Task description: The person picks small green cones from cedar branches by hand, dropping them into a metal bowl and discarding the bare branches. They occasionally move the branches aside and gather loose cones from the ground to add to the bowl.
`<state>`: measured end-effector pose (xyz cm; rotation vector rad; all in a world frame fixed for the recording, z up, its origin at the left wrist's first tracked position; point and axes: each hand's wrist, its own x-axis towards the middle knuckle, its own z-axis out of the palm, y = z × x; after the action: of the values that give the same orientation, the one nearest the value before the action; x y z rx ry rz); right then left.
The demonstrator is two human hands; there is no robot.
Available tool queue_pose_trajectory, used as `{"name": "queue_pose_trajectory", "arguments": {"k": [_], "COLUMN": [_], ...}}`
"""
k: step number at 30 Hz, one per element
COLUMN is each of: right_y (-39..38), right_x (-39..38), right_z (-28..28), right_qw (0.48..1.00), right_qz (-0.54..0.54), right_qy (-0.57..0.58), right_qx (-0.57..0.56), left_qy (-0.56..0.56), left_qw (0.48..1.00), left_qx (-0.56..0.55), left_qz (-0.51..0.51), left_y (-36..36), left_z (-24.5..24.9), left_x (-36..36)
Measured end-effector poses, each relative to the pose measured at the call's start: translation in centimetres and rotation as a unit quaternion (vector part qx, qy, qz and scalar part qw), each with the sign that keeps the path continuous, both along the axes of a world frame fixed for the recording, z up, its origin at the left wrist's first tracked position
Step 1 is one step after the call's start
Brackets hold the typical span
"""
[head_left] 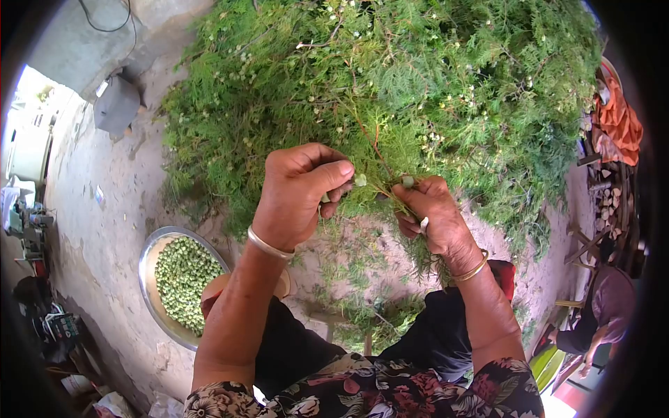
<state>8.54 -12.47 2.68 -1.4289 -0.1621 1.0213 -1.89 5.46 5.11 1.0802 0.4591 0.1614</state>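
Note:
My left hand (304, 188) is closed in a pinch, with a small pale green cone (360, 180) at the tips of thumb and forefinger. Another bit of pale green shows between its curled fingers. Opposite it, my right hand (435, 212) grips an evergreen sprig (376, 148), whose reddish stem and feathery leaves reach up and left. A round green cone also sits by the right thumb. Both hands are over the near edge of a large heap of cut evergreen branches (265, 104). A wide metal basin (148, 268) with many green cones (182, 279) stands at lower left.
Loose clippings lie on the concrete floor (104, 230) around my knees. A grey box (116, 106) stands at upper left. On the right are orange cloth (619, 122), stacked firewood (608, 202) and another person (605, 310). Assorted items line the left edge.

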Motion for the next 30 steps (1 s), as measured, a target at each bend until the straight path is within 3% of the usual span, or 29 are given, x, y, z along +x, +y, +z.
{"name": "queue_pose_trajectory", "arguments": {"k": [3,5,7,9,10,13,16,19,21,23,26,30], "right_y": [0.3,0.6,0.3,-0.8,-0.7,-0.4,-0.1,-0.2,-0.2,-0.4,-0.3,0.2], "right_x": [0.1,-0.1,0.0,0.6,0.7,0.6,0.3,0.7,0.7,0.9,1.0,0.7], "right_z": [0.0,0.3,0.0,-1.5,-1.9,-1.8,-0.3,-1.4,-1.5,-1.9,-1.9,-1.2], "right_qw": [1.0,0.999,0.996,0.979,0.978,0.976,0.973,0.95,0.942,0.933,0.918,0.906], "right_qz": [-0.011,-0.045,-0.079,-0.054,-0.056,-0.099,-0.089,-0.075,-0.056,-0.053,-0.043,-0.052], "right_qy": [-0.014,-0.018,-0.022,-0.195,-0.196,-0.191,-0.197,-0.294,-0.316,-0.338,-0.373,-0.405], "right_qx": [0.0,-0.019,-0.037,-0.037,-0.037,-0.041,-0.076,-0.074,-0.097,-0.109,-0.129,-0.115], "left_qy": [-0.001,0.005,0.013,-0.099,-0.146,-0.152,-0.117,-0.09,-0.005,0.052,0.105,0.109], "left_qw": [0.997,0.984,0.98,0.964,0.95,0.935,0.954,0.972,0.996,0.994,0.991,0.986], "left_qx": [0.071,0.123,0.117,-0.155,-0.238,-0.311,-0.272,-0.215,-0.092,-0.075,0.075,0.122], "left_qz": [0.043,0.129,0.158,0.193,0.137,0.072,0.049,0.032,0.022,0.054,0.019,-0.007], "left_y": [0.0,0.5,3.1,5.8,6.7,5.0,3.0,1.3,0.4,-0.6,-1.0,-1.1], "left_z": [-0.1,-0.4,-0.2,-1.1,-2.2,-2.0,-1.3,-1.2,-0.7,-0.4,-0.9,-1.5], "left_x": [0.1,0.1,-0.2,-0.6,-0.8,-0.6,-0.5,-0.3,-0.2,0.0,0.1,0.2]}}
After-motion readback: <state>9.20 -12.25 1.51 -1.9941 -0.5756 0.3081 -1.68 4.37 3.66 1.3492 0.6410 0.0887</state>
